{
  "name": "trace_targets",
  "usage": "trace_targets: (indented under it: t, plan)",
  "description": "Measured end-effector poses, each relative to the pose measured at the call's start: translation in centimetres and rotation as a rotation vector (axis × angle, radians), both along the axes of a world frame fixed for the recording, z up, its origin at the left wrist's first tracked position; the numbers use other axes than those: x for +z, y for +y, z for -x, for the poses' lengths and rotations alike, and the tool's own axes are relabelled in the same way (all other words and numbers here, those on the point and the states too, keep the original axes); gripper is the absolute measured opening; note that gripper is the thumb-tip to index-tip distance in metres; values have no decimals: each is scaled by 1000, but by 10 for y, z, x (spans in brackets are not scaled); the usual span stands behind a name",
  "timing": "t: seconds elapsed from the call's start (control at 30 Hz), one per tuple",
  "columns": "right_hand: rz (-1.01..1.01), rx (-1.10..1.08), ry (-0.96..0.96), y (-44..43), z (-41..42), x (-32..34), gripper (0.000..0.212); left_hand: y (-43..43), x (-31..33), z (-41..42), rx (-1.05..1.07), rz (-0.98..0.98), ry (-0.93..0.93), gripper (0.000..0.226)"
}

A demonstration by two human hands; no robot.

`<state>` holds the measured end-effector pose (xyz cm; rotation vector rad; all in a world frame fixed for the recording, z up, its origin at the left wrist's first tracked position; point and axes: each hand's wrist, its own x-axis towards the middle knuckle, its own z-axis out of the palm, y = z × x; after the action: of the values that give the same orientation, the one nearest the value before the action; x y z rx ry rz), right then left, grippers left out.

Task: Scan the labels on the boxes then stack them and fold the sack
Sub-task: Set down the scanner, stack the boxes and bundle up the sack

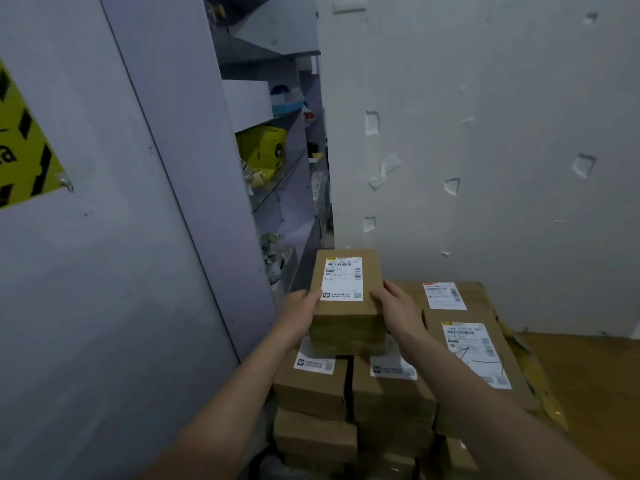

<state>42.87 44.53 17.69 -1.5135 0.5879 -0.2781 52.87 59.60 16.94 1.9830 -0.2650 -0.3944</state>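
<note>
A small brown cardboard box (346,320) with a white shipping label on its top sits at the top of a stack of similar boxes. My left hand (300,311) grips its left side and my right hand (394,311) grips its right side, thumbs on the top edge. Beneath it two labelled boxes (311,382) stand side by side, with more boxes under them. To the right lies a larger flat box (478,355) with a label, and another labelled box (445,296) behind it. No sack or scanner is in view.
A grey cabinet wall (121,237) rises close on the left, with a yellow and black sign (20,161). Shelves (277,150) with yellow packages recede behind the stack. A white wall (485,150) stands to the right, and brown floor (588,375) shows at lower right.
</note>
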Motion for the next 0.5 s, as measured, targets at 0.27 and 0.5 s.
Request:
trace_targets:
  t: [0.27,0.5]
  plan:
    - [157,37,25,13,-5,0,48,16,-21,-17,-54,80,170,43]
    - [117,46,55,28,-16,2,44,34,-17,-24,-32,133,195,29]
